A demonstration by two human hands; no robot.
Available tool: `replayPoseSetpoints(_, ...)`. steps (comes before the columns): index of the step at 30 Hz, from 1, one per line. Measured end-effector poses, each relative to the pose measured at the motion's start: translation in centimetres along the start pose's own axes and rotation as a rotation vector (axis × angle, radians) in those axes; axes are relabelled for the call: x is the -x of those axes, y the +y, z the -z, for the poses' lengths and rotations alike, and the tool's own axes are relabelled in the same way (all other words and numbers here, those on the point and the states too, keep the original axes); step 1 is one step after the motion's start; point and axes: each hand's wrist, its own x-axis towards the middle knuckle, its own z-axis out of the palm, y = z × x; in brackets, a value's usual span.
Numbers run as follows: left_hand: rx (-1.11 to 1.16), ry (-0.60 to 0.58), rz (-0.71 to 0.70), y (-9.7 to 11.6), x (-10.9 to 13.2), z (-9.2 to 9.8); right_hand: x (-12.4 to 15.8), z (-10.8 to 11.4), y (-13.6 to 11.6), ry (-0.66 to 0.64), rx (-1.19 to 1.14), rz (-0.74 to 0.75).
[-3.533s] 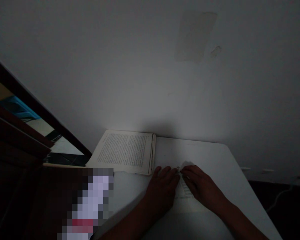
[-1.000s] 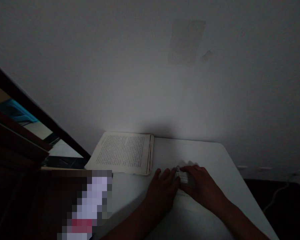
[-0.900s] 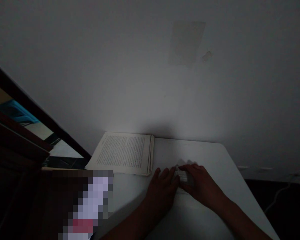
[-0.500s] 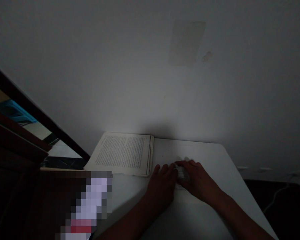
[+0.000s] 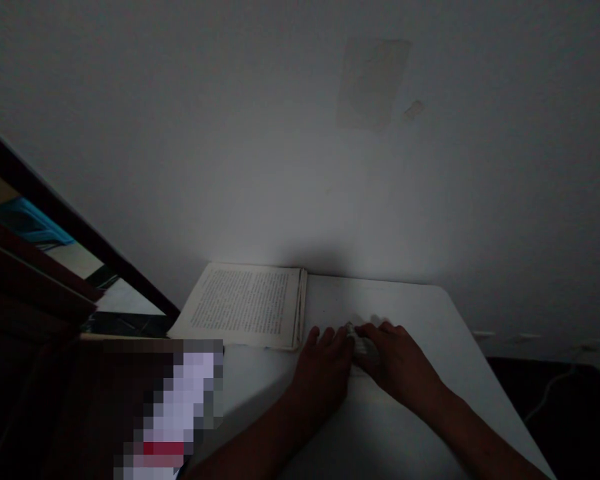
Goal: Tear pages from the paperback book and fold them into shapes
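A small piece of printed paper (image 5: 366,348), folded, is between my hands on the white table. My left hand (image 5: 324,363) presses on its left side with bent fingers, and part of the paper is covered there. From the right, my right hand (image 5: 394,353) grips the paper between thumb and fingers. A peak of the paper pokes up between the two hands. The dim light hides the exact shape of the folds. To the left of my left hand lies a stack of loose printed pages (image 5: 245,303), text side up.
The white table (image 5: 405,297) stands against a grey wall (image 5: 230,133). A dark brown surface with a blurred-out item (image 5: 180,407) is at the lower left. Beyond a dark slanting frame (image 5: 80,217) there is a blue container (image 5: 30,220). A pale cable (image 5: 550,393) hangs at the right.
My right thumb and fingers have shifted slightly on the paper, and a bit more of its peak shows between the hands. The stack of pages has stayed put.
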Motion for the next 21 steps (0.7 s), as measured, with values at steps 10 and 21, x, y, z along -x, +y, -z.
replayPoseSetpoints(10, -0.083, 0.035, 0.038, 1.3, 0.2, 0.0, 1.2, 0.0, -0.7, 0.070, 0.285, -0.131)
replayPoseSetpoints(21, -0.094, 0.011, 0.068, 1.4, 0.2, 0.1, 1.7, -0.1, -0.8, 0.076, 0.299, -0.158)
